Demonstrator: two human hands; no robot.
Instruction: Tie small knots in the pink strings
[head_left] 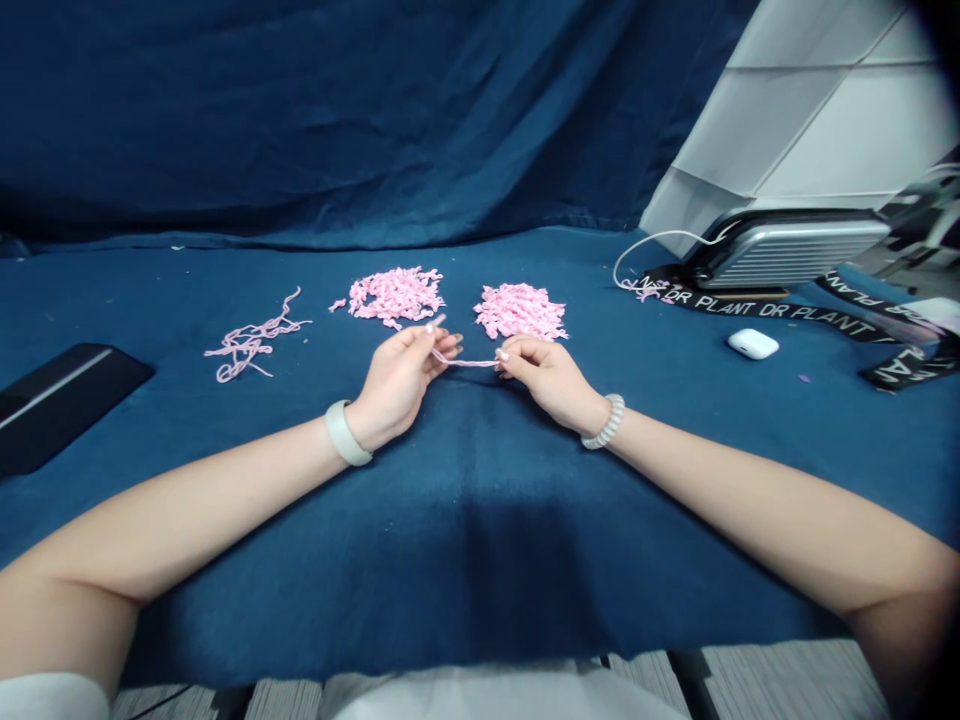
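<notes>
A short length of pink yarn (471,363) is stretched between my two hands above the blue cloth. My left hand (401,378) pinches it near one end, and a bit of yarn sticks up past the thumb. The other end is gripped between the thumb and fingers of my right hand (546,375). Just beyond the hands lie two heaps of small pink yarn pieces, a left heap (397,295) and a right heap (521,311). Loose pink strands (251,340) lie tangled to the left of my left hand.
A dark flat object (67,400) lies at the left edge. On the right are a white earbud case (753,344), a black lettered strap (780,308) and a silver ribbed case (806,250) with a white cable (652,238). A blue curtain (337,120) hangs behind.
</notes>
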